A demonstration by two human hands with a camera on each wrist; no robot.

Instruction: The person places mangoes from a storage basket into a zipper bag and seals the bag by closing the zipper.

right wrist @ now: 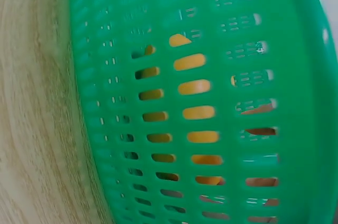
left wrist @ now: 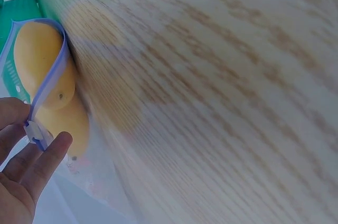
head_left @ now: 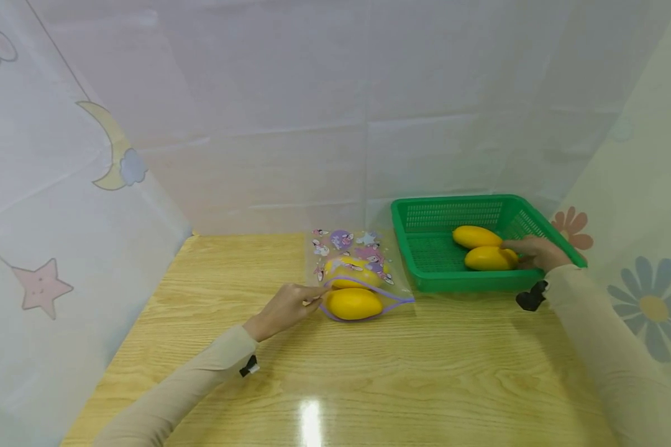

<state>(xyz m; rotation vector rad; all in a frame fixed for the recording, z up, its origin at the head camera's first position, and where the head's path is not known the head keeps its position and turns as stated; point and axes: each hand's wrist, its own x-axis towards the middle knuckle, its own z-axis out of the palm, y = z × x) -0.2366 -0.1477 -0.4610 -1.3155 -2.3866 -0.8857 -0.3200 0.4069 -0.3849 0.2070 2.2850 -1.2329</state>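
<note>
In the head view a clear zip bag with a purple-edged mouth lies on the table, printed with cartoon figures. A yellow mango sits in its mouth; more yellow fruit shows behind it inside. My left hand pinches the left corner of the mouth, beside the white slider in the left wrist view. My right hand reaches over the rim of the green basket and grips the right end of the front mango, its thumb partly hidden. Another mango lies just behind.
The basket's slotted wall fills most of the right wrist view, yellow fruit showing through the slots. The wooden table extends in front of bag and basket. A cloth backdrop stands along the back and sides.
</note>
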